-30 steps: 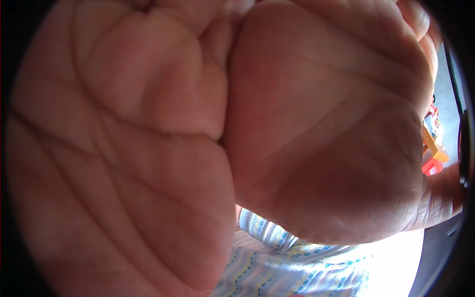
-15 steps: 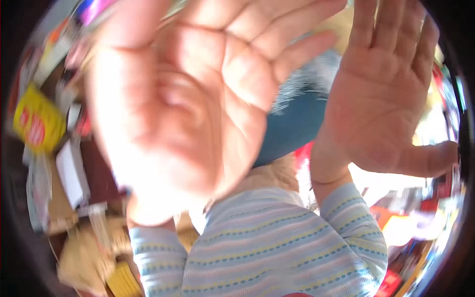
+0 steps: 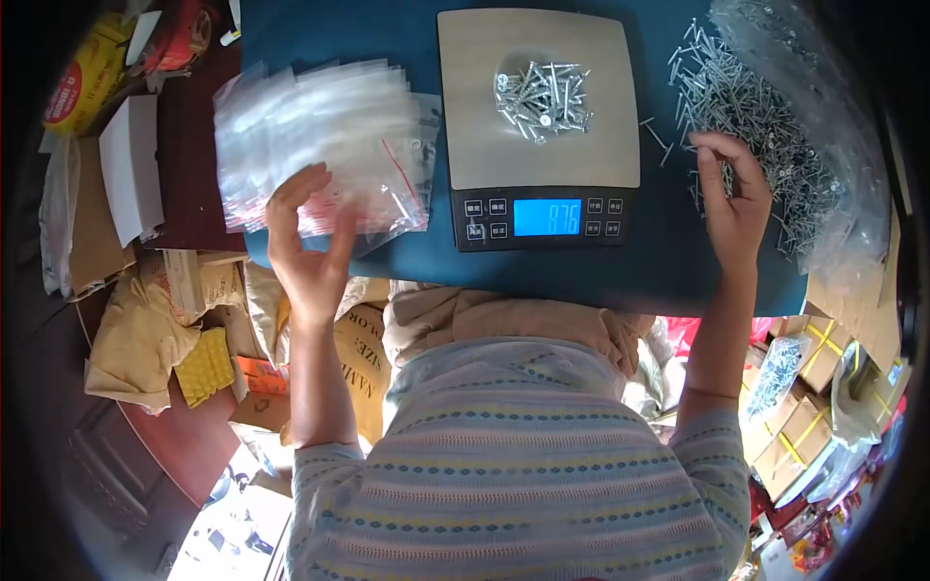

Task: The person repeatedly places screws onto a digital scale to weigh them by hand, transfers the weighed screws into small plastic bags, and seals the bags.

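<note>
Over a stack of clear zip bags [image 3: 310, 107] with red seal strips, my left hand [image 3: 310, 257] hovers with thumb and fingers apart, nothing in it. Motion blurs its thumb slightly. Between my hands stands a digital scale [image 3: 465, 145] with a lit blue display [image 3: 547, 218]. On its plate lies a small heap of silver screws [image 3: 547, 102]. My right hand [image 3: 736, 198] is at the near left edge of a large pile of screws [image 3: 741, 107], fingers curled loosely with a gap to the thumb; no held screw shows.
A large clear plastic bag [image 3: 833, 145] lies along the pile's right side. The blue-green table top [image 3: 465, 266] ends just before my body. Cardboard boxes [image 3: 790, 441] stand at lower right, brown sacks [image 3: 145, 339] at lower left. A yellow packet [image 3: 92, 73] sits upper left.
Both hands were raised palm-out close to the camera, hiding the table. They have come down and apart, left to the bags and right to the screw pile. The scale now shows.
</note>
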Tool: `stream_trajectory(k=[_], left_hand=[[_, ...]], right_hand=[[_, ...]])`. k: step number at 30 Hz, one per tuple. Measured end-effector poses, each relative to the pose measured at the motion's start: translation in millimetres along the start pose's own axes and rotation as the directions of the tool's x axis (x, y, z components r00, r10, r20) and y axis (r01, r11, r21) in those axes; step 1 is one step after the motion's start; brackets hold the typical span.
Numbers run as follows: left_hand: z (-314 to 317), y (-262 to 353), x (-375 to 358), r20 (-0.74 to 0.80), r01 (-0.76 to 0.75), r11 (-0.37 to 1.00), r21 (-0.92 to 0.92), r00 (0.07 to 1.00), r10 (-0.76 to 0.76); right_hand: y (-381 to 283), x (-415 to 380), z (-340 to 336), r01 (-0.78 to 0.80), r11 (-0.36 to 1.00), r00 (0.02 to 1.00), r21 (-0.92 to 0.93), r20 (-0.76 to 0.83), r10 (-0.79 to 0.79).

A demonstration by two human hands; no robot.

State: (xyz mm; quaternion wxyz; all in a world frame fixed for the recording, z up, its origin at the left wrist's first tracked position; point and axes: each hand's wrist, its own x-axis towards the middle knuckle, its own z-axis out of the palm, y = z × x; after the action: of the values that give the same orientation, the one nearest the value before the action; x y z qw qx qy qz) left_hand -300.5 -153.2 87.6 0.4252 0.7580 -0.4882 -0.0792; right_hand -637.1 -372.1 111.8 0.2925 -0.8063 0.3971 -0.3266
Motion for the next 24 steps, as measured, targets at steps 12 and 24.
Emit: stream_trajectory(k=[12, 24], left_hand=[[11.3, 31.0, 16.9, 0.364, -0.322, 0.906, 0.276, 0.907, 0.211], [7.2, 63.9, -32.8, 0.557, 0.555, 0.118, -0.823, 0.751, 0.354]], right_hand=[[-16.0, 11.8, -9.6, 0.111, 0.982, 0.991, -0.15, 0.09, -0.098], [-39.4, 19.4, 5.5, 0.182, 0.983, 0.97, -0.018, 0.165, -0.177]])
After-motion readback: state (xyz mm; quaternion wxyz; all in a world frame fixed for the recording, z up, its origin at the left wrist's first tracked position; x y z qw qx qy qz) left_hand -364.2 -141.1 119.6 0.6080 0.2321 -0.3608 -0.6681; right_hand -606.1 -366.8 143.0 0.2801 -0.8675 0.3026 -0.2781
